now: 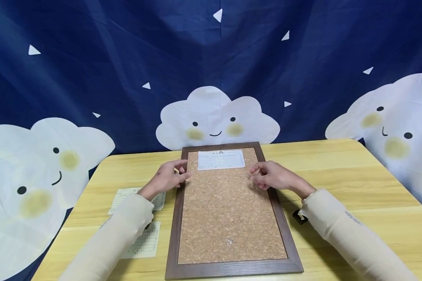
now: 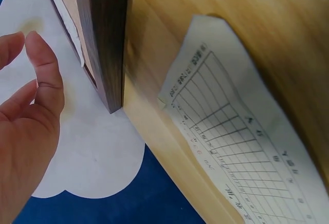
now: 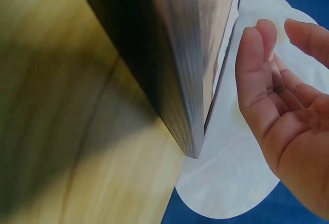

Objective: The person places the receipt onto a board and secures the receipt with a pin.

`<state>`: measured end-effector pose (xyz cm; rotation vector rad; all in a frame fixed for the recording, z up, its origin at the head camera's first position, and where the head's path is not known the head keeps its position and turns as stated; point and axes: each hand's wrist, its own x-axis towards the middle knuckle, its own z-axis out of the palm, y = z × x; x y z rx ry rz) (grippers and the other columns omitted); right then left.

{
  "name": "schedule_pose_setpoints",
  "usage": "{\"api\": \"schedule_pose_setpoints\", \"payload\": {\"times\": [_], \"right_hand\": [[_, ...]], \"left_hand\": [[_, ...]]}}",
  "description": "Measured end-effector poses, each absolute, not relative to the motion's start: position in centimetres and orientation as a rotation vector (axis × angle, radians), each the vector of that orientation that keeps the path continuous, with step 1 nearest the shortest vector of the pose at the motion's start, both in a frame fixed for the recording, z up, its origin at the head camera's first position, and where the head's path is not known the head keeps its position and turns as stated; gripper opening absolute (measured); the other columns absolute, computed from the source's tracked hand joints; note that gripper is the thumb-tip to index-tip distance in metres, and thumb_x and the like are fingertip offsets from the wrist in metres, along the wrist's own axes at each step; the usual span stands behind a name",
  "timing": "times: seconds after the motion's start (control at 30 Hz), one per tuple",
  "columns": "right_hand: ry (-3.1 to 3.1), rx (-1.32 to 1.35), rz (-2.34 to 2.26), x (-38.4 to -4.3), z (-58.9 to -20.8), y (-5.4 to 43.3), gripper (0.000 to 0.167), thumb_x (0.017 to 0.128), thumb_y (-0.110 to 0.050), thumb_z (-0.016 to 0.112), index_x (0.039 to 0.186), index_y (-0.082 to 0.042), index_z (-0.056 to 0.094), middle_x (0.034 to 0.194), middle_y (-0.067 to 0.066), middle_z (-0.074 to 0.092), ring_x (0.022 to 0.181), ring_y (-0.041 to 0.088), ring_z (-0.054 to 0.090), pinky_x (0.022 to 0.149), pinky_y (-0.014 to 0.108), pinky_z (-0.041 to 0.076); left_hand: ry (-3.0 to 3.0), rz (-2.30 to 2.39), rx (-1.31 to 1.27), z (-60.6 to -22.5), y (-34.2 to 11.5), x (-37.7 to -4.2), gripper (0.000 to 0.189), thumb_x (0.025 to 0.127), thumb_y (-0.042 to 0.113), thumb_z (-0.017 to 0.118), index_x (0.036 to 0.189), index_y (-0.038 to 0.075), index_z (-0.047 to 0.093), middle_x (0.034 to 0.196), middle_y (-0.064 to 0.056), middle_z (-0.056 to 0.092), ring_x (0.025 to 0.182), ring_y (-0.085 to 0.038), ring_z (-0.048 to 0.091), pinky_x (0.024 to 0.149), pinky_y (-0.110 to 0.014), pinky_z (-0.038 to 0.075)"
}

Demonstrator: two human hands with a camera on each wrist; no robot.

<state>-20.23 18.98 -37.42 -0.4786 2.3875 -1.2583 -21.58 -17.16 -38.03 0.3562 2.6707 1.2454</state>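
A cork board (image 1: 228, 210) in a dark brown wooden frame (image 1: 232, 268) lies on the table. Near its top edge rests a white printed form (image 1: 220, 160) with a ruled grid. My left hand (image 1: 167, 175) hovers by the left side of the frame, fingers loosely bent and holding nothing. Over the board's right side, my right hand (image 1: 275, 175) is likewise relaxed, its thumb and fingers apart with nothing between them. Both wrist views show the hands raised above the frame's side (image 2: 105, 39), level with the upper part of the board.
Two more printed forms, an upper one (image 1: 121, 198) and a lower one (image 1: 145, 244), lie left of the board, partly hidden by the left sleeve. A small black object (image 1: 299, 217) sits by the right sleeve. Behind the wooden table (image 1: 337, 164) hangs a dark blue cloud-print curtain (image 1: 183, 47).
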Motion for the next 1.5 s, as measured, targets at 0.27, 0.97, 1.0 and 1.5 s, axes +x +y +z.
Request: {"api": "schedule_pose_setpoints", "payload": {"times": [0.27,0.97,1.0,1.5], "right_hand": [[2.402,-0.519,-1.235,-19.1,-37.4,19.8,0.035,0.096,-0.009,0.062,0.122,0.014,0.056,0.08,0.013,0.063,0.07,0.02,0.061,0.064,0.034,0.057],[2.365,-0.56,-1.241,-16.8,-38.6,21.5,0.028,0.098,-0.01,0.062,0.117,0.01,0.059,0.076,0.005,0.058,0.068,0.019,0.057,0.058,0.033,0.054],[2.369,-0.561,-1.238,-16.6,-38.6,21.5,0.027,0.098,-0.01,0.062,0.116,0.01,0.059,0.076,0.004,0.057,0.067,0.019,0.056,0.058,0.032,0.054],[2.415,-0.6,-1.179,-15.5,-39.1,22.4,0.016,0.09,0.005,0.066,0.105,0.006,0.062,0.073,0.0,0.05,0.063,0.01,0.052,0.053,0.029,0.053]], "left_hand": [[2.657,1.235,0.37,-38.2,-17.8,-21.0,0.052,0.096,0.015,0.068,0.141,-0.004,0.051,0.1,-0.009,0.057,0.065,-0.023,0.063,0.065,-0.044,0.056],[2.632,1.299,0.383,-38.5,-20.1,-20.1,0.041,0.094,0.013,0.069,0.13,-0.006,0.06,0.103,-0.013,0.058,0.072,-0.033,0.066,0.063,-0.039,0.056],[2.634,1.298,0.378,-38.5,-20.2,-20.0,0.041,0.094,0.013,0.069,0.129,-0.006,0.06,0.104,-0.013,0.058,0.072,-0.033,0.066,0.062,-0.038,0.056],[2.628,1.32,0.353,-37.9,-21.6,-19.8,0.039,0.094,0.013,0.069,0.126,-0.008,0.061,0.104,-0.014,0.057,0.078,-0.031,0.065,0.063,-0.034,0.058]]}}
